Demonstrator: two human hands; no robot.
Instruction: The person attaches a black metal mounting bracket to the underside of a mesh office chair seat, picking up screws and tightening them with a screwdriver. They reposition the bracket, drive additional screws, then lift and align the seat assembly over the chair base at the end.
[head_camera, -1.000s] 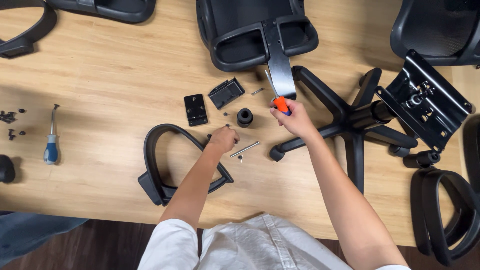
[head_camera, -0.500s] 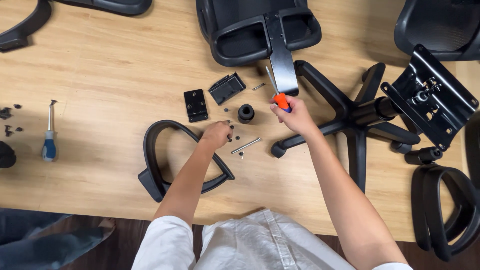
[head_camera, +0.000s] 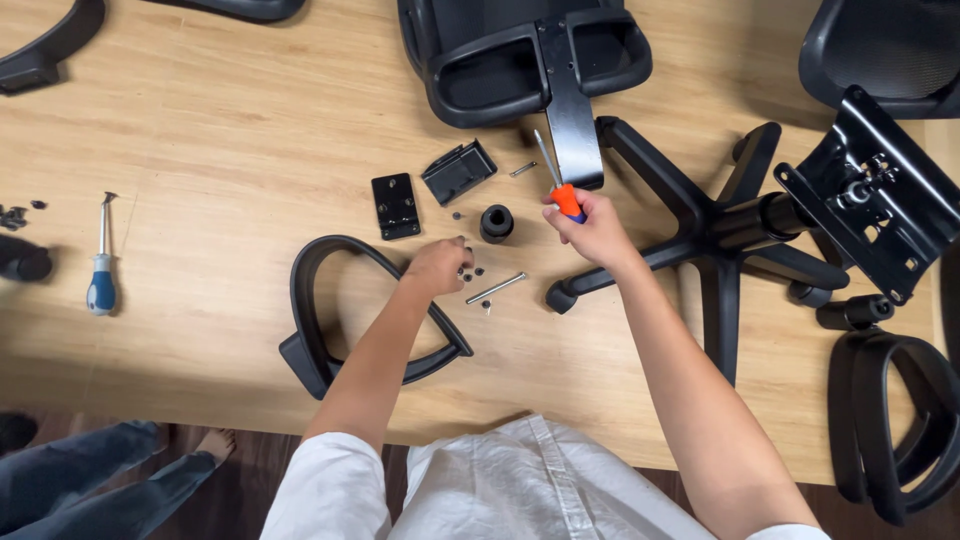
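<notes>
Meanwhile the left hand (head_camera: 438, 266) pinches at small dark screws (head_camera: 468, 272) lying loose on the pale wooden tabletop (head_camera: 220, 130) beside a long silver bolt (head_camera: 495, 288), while the right hand (head_camera: 592, 225) is closed around an orange-handled screwdriver (head_camera: 556, 178), tip pointing far, near the black five-armed chair base (head_camera: 715, 235).

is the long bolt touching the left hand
Apart. The head view shows bare wood between the long bolt and the left hand.

left fingers (head_camera: 455, 262) hide small screws | chair backrest (head_camera: 520, 50) cut off (top edge)
</notes>
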